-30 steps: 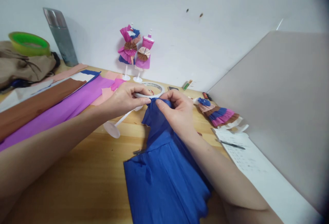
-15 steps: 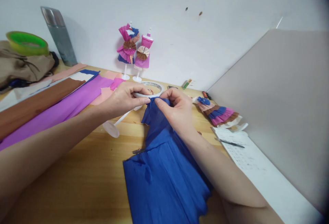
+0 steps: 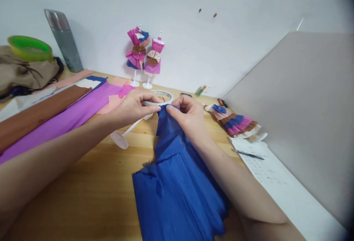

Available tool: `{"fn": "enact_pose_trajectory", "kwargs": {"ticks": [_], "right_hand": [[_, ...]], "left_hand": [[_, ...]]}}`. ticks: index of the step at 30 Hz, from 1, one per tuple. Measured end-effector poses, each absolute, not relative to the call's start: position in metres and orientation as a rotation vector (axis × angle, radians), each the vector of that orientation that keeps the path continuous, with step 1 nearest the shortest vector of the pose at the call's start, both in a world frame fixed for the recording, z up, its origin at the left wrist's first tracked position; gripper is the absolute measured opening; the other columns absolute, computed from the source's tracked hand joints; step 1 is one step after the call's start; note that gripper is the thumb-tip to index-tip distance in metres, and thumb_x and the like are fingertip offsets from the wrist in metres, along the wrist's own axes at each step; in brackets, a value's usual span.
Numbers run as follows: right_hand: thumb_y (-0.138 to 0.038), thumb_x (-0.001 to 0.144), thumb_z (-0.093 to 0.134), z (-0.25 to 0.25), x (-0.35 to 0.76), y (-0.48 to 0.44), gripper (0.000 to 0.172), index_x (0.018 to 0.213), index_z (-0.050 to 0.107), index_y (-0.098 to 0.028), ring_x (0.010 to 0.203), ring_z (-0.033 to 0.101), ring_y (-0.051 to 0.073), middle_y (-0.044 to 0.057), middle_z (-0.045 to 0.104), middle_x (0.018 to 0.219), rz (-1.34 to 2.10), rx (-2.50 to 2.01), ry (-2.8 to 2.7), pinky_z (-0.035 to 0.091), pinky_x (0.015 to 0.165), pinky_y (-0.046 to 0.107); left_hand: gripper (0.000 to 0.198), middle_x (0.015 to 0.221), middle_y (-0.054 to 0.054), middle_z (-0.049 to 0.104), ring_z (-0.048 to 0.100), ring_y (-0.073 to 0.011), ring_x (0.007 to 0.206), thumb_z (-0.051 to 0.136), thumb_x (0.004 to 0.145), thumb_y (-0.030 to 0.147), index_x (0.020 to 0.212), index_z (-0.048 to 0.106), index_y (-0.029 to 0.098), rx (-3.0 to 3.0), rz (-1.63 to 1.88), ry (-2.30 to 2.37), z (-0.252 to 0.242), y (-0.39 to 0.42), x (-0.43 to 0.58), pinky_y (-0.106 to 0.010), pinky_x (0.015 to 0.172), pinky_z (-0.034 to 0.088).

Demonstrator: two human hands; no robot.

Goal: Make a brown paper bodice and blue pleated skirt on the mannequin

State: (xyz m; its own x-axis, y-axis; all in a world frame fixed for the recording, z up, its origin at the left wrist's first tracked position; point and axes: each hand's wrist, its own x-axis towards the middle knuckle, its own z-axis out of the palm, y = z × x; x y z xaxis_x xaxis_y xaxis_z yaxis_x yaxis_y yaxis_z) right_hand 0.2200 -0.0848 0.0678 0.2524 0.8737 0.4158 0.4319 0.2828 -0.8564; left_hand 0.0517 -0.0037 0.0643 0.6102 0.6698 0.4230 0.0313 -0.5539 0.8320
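Observation:
Blue crepe paper hangs in folds from the fingertips of both hands and spreads down to the front of the wooden table. My left hand pinches the paper's top edge from the left, thumb and fingers closed. Close beside it, my right hand pinches the same gathered edge. Just behind the fingertips is a white roll of tape, partly hidden by my left hand. A white stand with a round base lies on its side under my left wrist.
Brown and purple paper strips lie at left, near a grey bottle. Two dressed mini mannequins stand by the wall. Right are a layered paper dress, a written sheet and a pen.
The upper left part of the blue paper has swung slightly and folded narrower below the fingers. Both hands keep their pinch and have barely moved.

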Motion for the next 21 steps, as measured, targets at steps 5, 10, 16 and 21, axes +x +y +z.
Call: {"fn": "enact_pose_trajectory", "kwargs": {"ticks": [5, 10, 16, 21], "right_hand": [[-0.031, 0.068, 0.065, 0.0749, 0.2209, -0.089, 0.016, 0.063, 0.054, -0.02, 0.056, 0.045, 0.012, -0.003, 0.053, 0.06, 0.447, -1.347, -1.414, 0.038, 0.057, 0.027], [-0.028, 0.068, 0.062, 0.0741, 0.2203, -0.0894, 0.011, 0.062, 0.057, -0.02, 0.059, 0.048, 0.013, -0.001, 0.057, 0.062, 0.427, -1.344, -1.449, 0.04, 0.06, 0.028], [-0.025, 0.07, 0.062, 0.0696, 0.2189, -0.09, 0.006, 0.069, 0.063, -0.019, 0.066, 0.057, 0.015, 0.002, 0.067, 0.072, 0.408, -1.345, -1.491, 0.043, 0.063, 0.028], [-0.023, 0.072, 0.062, 0.0695, 0.2178, -0.092, 0.006, 0.069, 0.066, -0.019, 0.067, 0.06, 0.016, 0.002, 0.07, 0.073, 0.371, -1.338, -1.494, 0.046, 0.065, 0.029]], "left_hand": [[0.014, 0.077, 0.0, 0.072, 0.062, -0.0114, 0.066, 0.072, 0.074, 0.03, 0.08, 0.074, 0.018, 1.95, 0.98, 0.551, 0.0611, 0.0033, 0.0495, -0.021, 0.062, 0.048], [0.016, 0.078, -0.001, 0.073, 0.063, -0.0112, 0.067, 0.072, 0.075, 0.03, 0.084, 0.075, 0.017, 1.961, 0.959, 0.57, 0.0579, 0.005, 0.0485, -0.02, 0.063, 0.048], [0.019, 0.087, -0.003, 0.075, 0.066, -0.0132, 0.074, 0.074, 0.076, 0.031, 0.088, 0.075, 0.016, 1.939, 0.937, 0.537, 0.0562, 0.0052, 0.0485, -0.022, 0.068, 0.052], [0.019, 0.087, -0.003, 0.075, 0.066, -0.0131, 0.075, 0.073, 0.077, 0.031, 0.088, 0.076, 0.016, 1.944, 0.958, 0.531, 0.0584, 0.0027, 0.0491, -0.021, 0.068, 0.052]]}}
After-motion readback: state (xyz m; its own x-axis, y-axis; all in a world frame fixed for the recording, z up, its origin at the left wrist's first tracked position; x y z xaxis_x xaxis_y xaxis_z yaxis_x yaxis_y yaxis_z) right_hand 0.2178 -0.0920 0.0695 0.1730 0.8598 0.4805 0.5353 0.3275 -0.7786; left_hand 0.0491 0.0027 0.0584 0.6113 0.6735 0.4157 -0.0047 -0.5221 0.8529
